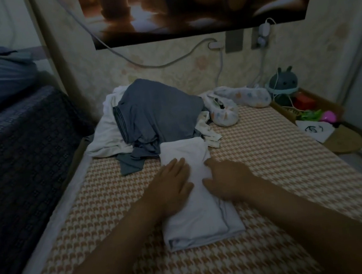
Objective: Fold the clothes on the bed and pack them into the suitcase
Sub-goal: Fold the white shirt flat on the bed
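Head view, looking down over a bed [269, 152] with a tan houndstooth cover. At frame centre, a white garment [196, 222] folded into a long narrow rectangle, lying on the cover. Left hand [174, 181] and right hand [229, 176] laid side by side on its upper half, slightly apart, fingers straight and palms down, pressing rather than gripping. Just above, touching the garment's far end, a heap of unfolded clothes: a grey-blue garment [156, 112] atop a crumpled white one [106, 135], with pale star-printed pieces [246, 98] to the upper right. No suitcase anywhere in frame.

Judged the step in hand: smoothing the lengthwise fold before halving it. Next move likely calls for taking hold of one short end, bringing it across to meet the other with edges kept square, then setting the bundle aside or carrying it to the suitcase. Most of the task judged yet to do, the heap unfolded.

Far right, a cardboard box [344, 140] of small toys beside the bed; along the top, a poster [181, 3] and charging cables [165, 64] on the wall.
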Demonstrator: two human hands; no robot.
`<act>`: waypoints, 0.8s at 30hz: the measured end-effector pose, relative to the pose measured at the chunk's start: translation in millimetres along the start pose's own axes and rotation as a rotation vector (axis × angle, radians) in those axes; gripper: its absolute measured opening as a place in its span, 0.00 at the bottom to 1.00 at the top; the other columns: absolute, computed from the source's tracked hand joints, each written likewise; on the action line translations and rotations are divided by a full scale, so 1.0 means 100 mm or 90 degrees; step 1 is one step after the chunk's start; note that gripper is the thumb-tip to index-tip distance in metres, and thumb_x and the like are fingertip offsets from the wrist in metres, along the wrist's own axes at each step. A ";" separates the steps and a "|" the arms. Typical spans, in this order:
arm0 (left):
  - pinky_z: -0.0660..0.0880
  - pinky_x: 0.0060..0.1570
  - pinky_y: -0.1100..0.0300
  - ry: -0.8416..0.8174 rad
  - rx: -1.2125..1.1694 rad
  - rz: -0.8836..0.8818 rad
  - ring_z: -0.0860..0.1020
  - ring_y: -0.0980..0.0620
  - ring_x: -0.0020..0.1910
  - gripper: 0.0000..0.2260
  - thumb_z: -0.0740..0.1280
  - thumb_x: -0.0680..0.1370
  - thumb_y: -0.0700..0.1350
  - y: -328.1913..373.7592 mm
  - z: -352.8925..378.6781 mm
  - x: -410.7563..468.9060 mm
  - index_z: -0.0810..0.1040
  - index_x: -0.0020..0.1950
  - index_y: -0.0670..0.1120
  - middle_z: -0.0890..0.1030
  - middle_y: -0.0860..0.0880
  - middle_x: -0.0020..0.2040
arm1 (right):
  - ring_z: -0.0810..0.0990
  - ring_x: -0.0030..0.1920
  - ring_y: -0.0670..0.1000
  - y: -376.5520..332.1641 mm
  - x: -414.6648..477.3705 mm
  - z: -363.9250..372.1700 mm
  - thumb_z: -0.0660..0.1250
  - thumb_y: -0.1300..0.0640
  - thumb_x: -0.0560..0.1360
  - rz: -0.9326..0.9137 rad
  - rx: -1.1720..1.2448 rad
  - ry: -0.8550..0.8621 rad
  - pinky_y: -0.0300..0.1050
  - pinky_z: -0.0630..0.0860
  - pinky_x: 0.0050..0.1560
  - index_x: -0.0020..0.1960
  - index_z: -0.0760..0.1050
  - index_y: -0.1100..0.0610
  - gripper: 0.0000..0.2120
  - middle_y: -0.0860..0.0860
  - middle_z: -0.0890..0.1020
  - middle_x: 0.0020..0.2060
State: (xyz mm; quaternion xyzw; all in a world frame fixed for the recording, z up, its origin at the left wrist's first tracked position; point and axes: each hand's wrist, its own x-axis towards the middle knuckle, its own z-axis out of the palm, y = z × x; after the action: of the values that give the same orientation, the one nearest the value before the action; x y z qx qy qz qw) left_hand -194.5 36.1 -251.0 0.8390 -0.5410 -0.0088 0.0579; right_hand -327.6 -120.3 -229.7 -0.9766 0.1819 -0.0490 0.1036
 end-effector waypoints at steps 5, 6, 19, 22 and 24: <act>0.43 0.76 0.53 -0.020 -0.001 0.030 0.44 0.51 0.78 0.45 0.29 0.68 0.74 0.21 0.10 -0.37 0.45 0.79 0.53 0.45 0.51 0.80 | 0.77 0.44 0.52 0.10 -0.24 -0.08 0.61 0.53 0.80 -0.006 0.150 0.056 0.45 0.72 0.41 0.59 0.69 0.51 0.08 0.53 0.79 0.46; 0.43 0.76 0.52 -0.021 0.009 0.034 0.42 0.51 0.78 0.45 0.28 0.67 0.74 0.24 0.11 -0.45 0.44 0.79 0.54 0.43 0.52 0.79 | 0.77 0.45 0.52 0.14 -0.28 -0.06 0.61 0.53 0.80 0.009 0.124 0.046 0.44 0.70 0.40 0.57 0.71 0.53 0.07 0.53 0.79 0.47; 0.39 0.74 0.60 -0.047 0.046 0.118 0.42 0.53 0.77 0.41 0.65 0.75 0.57 0.25 -0.10 -0.98 0.48 0.79 0.43 0.42 0.51 0.77 | 0.52 0.78 0.54 -0.02 -0.84 0.21 0.58 0.44 0.72 -0.230 -0.075 -0.063 0.50 0.49 0.77 0.79 0.50 0.54 0.39 0.55 0.52 0.78; 0.66 0.69 0.49 0.031 0.048 0.149 0.68 0.43 0.71 0.35 0.74 0.67 0.49 0.34 -0.09 -0.99 0.70 0.71 0.38 0.68 0.41 0.72 | 0.78 0.61 0.62 -0.04 -0.77 0.28 0.69 0.58 0.67 -0.261 -0.051 0.053 0.61 0.77 0.58 0.67 0.74 0.62 0.29 0.63 0.77 0.63; 0.77 0.54 0.55 0.117 0.015 0.145 0.81 0.44 0.56 0.20 0.70 0.67 0.48 0.37 -0.09 -0.96 0.82 0.57 0.42 0.82 0.43 0.57 | 0.84 0.48 0.59 -0.05 -0.74 0.27 0.69 0.58 0.66 -0.266 0.018 0.087 0.56 0.82 0.45 0.57 0.81 0.61 0.19 0.59 0.84 0.50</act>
State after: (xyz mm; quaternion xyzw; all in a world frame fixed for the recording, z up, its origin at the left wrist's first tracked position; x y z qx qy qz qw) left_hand -266.9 109.2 -242.7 0.7702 -0.6251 0.0807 0.0981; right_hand -390.8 -83.6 -258.8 -0.9860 -0.0189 -0.1379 0.0923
